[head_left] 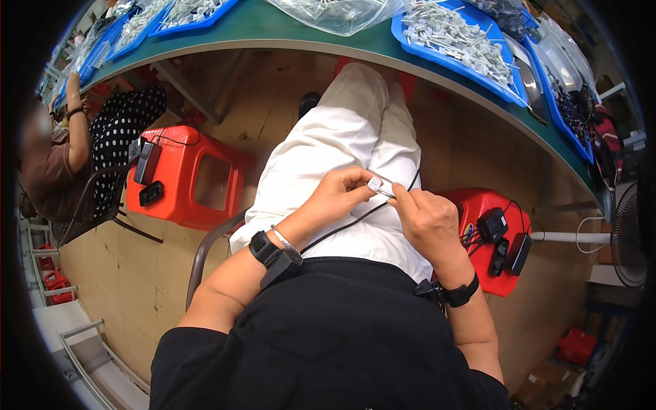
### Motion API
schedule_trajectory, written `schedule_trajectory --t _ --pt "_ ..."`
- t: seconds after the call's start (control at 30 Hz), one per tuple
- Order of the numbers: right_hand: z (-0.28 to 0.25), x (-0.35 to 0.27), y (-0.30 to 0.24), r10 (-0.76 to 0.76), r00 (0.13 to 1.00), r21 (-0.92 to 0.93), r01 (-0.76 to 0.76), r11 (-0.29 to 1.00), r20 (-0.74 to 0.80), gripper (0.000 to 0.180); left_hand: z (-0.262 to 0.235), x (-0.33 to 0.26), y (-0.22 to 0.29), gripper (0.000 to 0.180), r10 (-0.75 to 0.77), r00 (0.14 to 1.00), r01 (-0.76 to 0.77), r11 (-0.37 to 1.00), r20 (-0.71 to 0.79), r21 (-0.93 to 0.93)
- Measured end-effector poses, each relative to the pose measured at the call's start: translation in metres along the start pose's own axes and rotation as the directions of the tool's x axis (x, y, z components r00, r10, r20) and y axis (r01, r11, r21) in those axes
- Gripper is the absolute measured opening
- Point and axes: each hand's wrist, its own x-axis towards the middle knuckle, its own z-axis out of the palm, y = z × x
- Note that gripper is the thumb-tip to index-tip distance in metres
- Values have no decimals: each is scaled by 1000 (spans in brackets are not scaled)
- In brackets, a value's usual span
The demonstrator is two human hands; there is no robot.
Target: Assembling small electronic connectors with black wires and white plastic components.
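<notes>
Above my lap, both hands meet at a small whitish part (375, 184) with a round head and a thin pale stem. My left hand (336, 197) pinches it near the round head between thumb and fingertips. From the other side, the fingers of my right hand (428, 217) close on the stem end. Its exact kind is too small to make out. White trousers (301, 164) lie beneath the hands, and a thin black cable (352, 223) crosses them.
Beyond my knees curves a green table (273, 27). Blue trays (447, 56) of similar pale parts and a clear plastic bag (338, 15) lie on it. Red stools (179, 174) with black devices flank me. A person (58, 154) sits far left; a fan (629, 236) stands right.
</notes>
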Motion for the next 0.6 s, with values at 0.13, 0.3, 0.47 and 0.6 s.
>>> schedule_trajectory --t 0.13,0.3,0.47,0.6 --pt "3 1 -2 12 999 36 -10 999 -36 27 -1 1 -2 15 41 999 -41 999 3 -18" --pt "5 0 -4 34 999 44 -33 998 -20 29 -1 1 -3 14 60 998 -60 998 5 22" --pt "8 -2 -5 39 999 51 -38 998 -20 29 -1 2 -6 14 70 998 -70 998 9 8" --pt "9 -2 -5 44 999 55 -43 998 -20 29 -1 3 -6 13 76 997 -76 997 4 16"
